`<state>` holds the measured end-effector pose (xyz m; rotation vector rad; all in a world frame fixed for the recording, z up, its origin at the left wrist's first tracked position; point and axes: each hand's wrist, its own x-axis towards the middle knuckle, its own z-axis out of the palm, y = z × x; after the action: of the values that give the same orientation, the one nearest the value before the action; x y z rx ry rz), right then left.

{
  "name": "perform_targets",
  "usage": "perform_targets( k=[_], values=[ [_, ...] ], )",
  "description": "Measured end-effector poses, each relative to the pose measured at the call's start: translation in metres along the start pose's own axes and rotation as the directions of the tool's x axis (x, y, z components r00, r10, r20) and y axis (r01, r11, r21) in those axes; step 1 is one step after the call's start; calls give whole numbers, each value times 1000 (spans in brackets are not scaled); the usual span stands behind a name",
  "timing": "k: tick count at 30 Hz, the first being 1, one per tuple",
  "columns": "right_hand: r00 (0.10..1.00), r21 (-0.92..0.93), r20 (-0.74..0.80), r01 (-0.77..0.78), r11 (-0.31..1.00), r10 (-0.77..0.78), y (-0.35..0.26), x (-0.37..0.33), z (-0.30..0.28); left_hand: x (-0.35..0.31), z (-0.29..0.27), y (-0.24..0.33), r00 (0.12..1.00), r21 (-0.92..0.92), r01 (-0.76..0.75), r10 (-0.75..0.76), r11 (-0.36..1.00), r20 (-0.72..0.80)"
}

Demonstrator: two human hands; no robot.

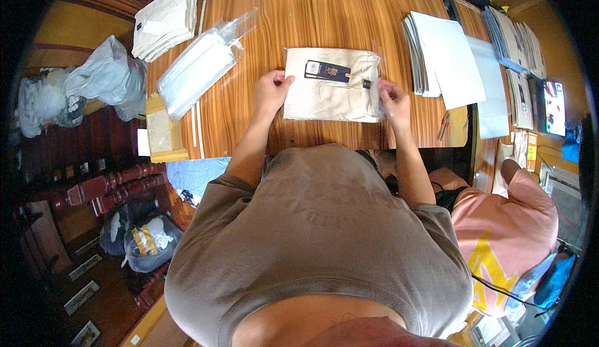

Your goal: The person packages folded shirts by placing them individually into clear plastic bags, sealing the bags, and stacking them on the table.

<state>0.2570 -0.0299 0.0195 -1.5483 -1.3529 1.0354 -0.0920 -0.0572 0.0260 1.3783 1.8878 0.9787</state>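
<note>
Free tabletop [331, 10] beyond packet [334, 102], plastic sleeves [198, 69] blocking left, papers [450, 57] right

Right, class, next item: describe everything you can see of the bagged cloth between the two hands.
The bagged cloth is beige, folded into a near-rectangle and lightly creased, inside a clear, shiny sleeve that looks like plastic. A dark rectangular tag with a white label shows near its top; a small black patch sits further right. It lies flat on the wood-grain table, left hand at its left edge, right hand at its right.
</note>
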Motion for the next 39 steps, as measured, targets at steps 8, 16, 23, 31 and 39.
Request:
perform_targets(
  k=[8,16,23,31,39],
  values=[
    [900,-442,354,401,803,-254,-22,23,-18,-7,6,-13,998,-73,57,-60,996,-30],
    [940,-677,313,123,725,134,-9,62,-13,-21,8,0,996,63,-47,52,997,-74],
    [856,-271,483,-54,961,185,2,55,2,-75,-38,-15,986,92,-34,48,995,-159],
    [884,-301,440,-22,953,159,11,51,-7,-445,-92,-157,504,103,769,-499,631,-705],
    [910,-303,362,-91,948,204,11,36,11,-420,44,-225,582,-469,678,-803,566,-127]
  ],
)
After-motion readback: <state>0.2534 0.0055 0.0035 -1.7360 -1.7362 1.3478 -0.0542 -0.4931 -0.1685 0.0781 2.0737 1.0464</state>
